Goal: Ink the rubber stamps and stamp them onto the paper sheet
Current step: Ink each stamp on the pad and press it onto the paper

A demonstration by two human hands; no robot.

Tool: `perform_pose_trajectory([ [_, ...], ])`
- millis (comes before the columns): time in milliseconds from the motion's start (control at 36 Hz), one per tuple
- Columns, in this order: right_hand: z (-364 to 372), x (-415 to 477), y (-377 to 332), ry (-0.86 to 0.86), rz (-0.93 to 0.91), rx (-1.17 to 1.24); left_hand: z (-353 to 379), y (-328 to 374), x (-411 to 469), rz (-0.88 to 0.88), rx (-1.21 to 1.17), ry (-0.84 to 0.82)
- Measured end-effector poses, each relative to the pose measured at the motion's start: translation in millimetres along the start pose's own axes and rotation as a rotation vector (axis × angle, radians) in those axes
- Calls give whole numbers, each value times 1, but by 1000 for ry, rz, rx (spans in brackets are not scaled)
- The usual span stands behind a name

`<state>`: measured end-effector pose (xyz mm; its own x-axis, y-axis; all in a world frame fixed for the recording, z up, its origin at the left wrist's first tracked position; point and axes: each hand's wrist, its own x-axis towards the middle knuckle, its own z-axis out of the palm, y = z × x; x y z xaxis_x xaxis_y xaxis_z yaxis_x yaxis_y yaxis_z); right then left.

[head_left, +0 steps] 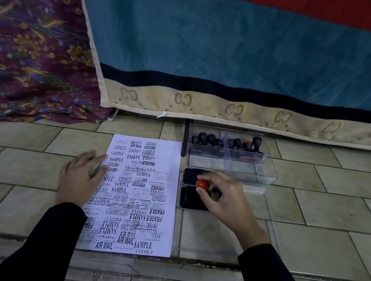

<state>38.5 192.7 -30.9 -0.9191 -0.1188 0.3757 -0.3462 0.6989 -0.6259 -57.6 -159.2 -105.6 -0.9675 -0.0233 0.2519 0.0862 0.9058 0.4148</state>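
Right hand [222, 195]: fingers curled round red-knobbed stamp [202, 183], gripping below knob; stamp base hidden by fingers.
Directly beneath: open black ink pad [192, 199]; contact with stamp cannot be told.
Beyond right hand: clear compartment box [244, 171], spare stamps [215, 140] upright in far compartments.
Left hand [81, 176]: fingers straight and spread, pressing left edge of paper sheet [145, 192].
Sheet lies between hands on tiled floor [331, 196], densely covered in black imprints.
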Motion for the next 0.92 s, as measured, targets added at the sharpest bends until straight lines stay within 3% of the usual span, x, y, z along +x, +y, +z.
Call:
perform_pose_trajectory([
  [361,10,-2,-2,-20,-2,9,3,-4,1,-9,5,-7],
  [917,8,6,-2,-65,184,145,3,-2,0,-15,3,-11],
])
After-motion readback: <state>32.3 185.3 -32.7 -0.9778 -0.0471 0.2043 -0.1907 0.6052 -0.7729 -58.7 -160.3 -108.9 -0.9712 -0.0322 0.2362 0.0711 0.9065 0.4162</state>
